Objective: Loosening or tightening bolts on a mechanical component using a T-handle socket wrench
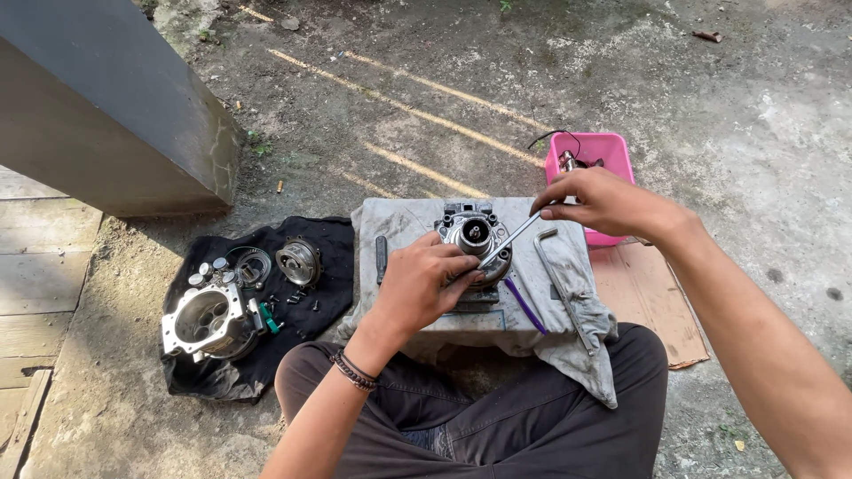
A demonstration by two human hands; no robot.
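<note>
A person sitting cross-legged on a concrete floor works over a round metal housing set on a small block draped with a grey cloth, which serves as a tabletop just ahead of the knees. The left hand rests on the near side of the housing, its fingers curled closed around the rim, a dark beaded bracelet at the wrist. The right hand is raised over the far right of the cloth, its fingers pinched shut on the upper end of a slim metal tool that slants down to the housing's face. A purple-handled tool and a bent metal bar lie on the cloth just right of the housing, and a dark-handled tool lies at its left. Behind the block stands a pink plastic tub, touching a sheet of cardboard. To the left, on a black cloth spread on the floor, lie a large cast-metal casing, a round pulley-like part, a ring and scattered small bolts
</note>
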